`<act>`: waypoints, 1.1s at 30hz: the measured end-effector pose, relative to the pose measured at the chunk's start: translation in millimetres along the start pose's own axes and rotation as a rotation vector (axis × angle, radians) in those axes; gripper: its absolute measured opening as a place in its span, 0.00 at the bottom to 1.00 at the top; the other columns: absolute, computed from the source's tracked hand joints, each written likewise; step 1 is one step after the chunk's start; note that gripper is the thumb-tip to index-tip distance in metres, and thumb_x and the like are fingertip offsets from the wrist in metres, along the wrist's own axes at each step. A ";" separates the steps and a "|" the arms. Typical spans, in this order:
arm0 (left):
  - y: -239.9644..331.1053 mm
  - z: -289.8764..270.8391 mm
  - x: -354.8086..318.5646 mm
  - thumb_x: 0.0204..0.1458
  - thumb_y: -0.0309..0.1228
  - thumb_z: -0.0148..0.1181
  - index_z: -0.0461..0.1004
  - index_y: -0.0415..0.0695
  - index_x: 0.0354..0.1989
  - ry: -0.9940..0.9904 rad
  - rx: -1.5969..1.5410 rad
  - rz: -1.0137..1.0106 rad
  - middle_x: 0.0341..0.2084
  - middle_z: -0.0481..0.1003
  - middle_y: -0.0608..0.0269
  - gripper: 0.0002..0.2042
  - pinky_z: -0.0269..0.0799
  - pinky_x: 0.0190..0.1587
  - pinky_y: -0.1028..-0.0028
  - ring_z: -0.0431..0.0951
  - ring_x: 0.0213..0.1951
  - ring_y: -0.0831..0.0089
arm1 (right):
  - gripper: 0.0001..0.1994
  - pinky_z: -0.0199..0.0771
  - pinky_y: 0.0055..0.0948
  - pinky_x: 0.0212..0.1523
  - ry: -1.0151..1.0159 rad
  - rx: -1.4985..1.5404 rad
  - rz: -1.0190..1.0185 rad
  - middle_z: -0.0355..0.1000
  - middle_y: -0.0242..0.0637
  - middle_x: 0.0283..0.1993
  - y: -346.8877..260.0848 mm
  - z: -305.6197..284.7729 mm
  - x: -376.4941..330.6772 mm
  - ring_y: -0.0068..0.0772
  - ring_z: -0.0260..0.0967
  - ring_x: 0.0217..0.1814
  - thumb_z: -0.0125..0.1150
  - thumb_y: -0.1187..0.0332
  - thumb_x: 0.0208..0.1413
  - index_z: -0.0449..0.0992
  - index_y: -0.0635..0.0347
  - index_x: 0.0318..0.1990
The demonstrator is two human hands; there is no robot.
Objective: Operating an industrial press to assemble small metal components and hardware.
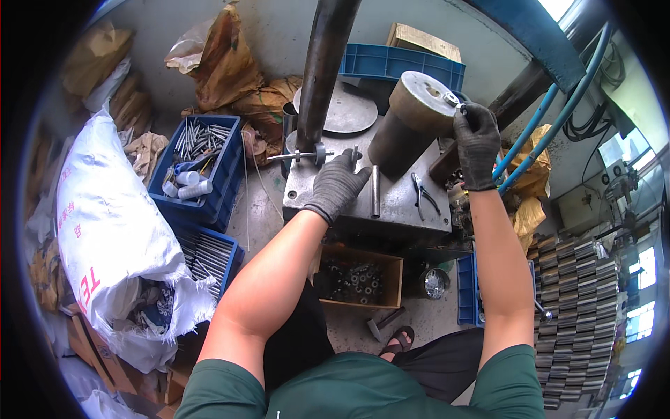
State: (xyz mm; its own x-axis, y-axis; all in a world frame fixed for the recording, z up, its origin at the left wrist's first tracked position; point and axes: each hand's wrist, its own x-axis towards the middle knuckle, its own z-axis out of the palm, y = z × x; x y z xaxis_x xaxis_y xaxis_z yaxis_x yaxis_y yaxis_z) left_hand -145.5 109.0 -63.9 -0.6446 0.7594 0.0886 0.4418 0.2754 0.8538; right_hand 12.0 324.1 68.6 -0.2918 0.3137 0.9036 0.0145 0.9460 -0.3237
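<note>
The right hand (477,140) has its fingers nearly closed, seemingly pinching a small metal piece (459,107) at the rim of the cylinder (406,129) near the tabletop's (398,218) back right corner. Handling that piece looks like the current step; moving it calls for a steady pinch. The left hand (340,183), fingers part-spread, is at a rod (281,156) by the left edge; I cannot tell if it grips. Red lettering marks the white sack (118,230).

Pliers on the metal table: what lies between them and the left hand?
A short metal cylinder lies between the left hand and the pliers, as the head view shows.
</note>
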 end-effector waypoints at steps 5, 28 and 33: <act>24.7 -5.8 -7.9 0.54 0.40 0.58 0.71 0.45 0.61 -0.033 0.116 -0.038 0.52 0.79 0.47 0.25 0.74 0.58 0.55 0.80 0.54 0.50 | 0.11 0.80 0.29 0.46 -0.123 -0.227 0.209 0.82 0.42 0.39 19.9 9.0 43.5 0.31 0.80 0.39 0.71 0.66 0.57 0.84 0.62 0.44; -30.2 13.0 18.9 0.52 0.30 0.61 0.72 0.40 0.54 -0.092 0.033 -0.007 0.39 0.81 0.42 0.20 0.78 0.48 0.58 0.83 0.42 0.49 | 0.16 0.80 0.36 0.52 -0.293 -0.180 0.087 0.80 0.49 0.49 -34.4 -54.1 -8.0 0.45 0.81 0.50 0.68 0.67 0.59 0.80 0.64 0.53; -80.3 11.1 28.2 0.52 0.27 0.67 0.74 0.38 0.43 -0.295 -0.752 -0.136 0.31 0.77 0.64 0.12 0.79 0.40 0.70 0.78 0.33 0.74 | 0.13 0.80 0.34 0.50 -0.551 0.127 0.362 0.79 0.46 0.46 -84.7 -121.7 -121.4 0.43 0.80 0.48 0.69 0.71 0.58 0.80 0.63 0.49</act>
State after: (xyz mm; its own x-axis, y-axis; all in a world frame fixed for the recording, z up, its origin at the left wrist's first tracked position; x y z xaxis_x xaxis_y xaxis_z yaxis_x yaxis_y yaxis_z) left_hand -192.2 114.9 -135.7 -0.4252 0.9006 -0.0896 -0.2327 -0.0131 0.9725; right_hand 162.6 215.8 20.5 -0.7356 0.4904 0.4674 0.1004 0.7612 -0.6408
